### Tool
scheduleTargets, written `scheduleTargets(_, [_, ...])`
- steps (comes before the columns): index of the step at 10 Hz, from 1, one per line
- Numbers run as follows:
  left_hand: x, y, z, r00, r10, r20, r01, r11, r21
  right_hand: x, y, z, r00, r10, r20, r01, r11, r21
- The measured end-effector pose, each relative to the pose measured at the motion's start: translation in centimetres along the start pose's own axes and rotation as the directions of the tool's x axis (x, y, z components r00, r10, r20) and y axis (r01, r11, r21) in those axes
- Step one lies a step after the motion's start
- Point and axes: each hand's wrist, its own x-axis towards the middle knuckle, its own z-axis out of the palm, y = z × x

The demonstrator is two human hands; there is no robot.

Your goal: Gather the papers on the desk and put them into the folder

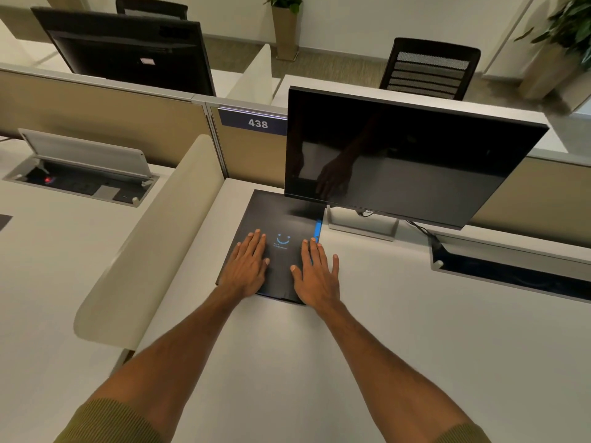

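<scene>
A black folder (pixel 276 215) with a blue smile mark and a blue strip on its right edge lies closed and flat on the white desk (pixel 383 314), partly under the monitor. My left hand (pixel 246 263) rests flat on its left half, fingers spread. On its right edge lies my right hand (pixel 316 273), palm down, part of it over the desk. Neither hand grips anything. No loose papers show anywhere on the desk.
A black monitor (pixel 399 155) on a silver stand (pixel 361 223) overhangs the folder's far end. A beige curved divider (pixel 144 251) borders the desk on the left. An open cable tray (pixel 511 266) sits at the right, another (pixel 80 177) on the neighbouring desk.
</scene>
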Motion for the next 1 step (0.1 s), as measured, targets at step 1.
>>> scheduleTargets(1, [-0.95,1.06,-0.45,1.0,0.026,-0.003,-0.026,0.999,0.03,-0.92,0.43,-0.81,1.0,0.006,-0.017,-0.006,1.0,-0.005])
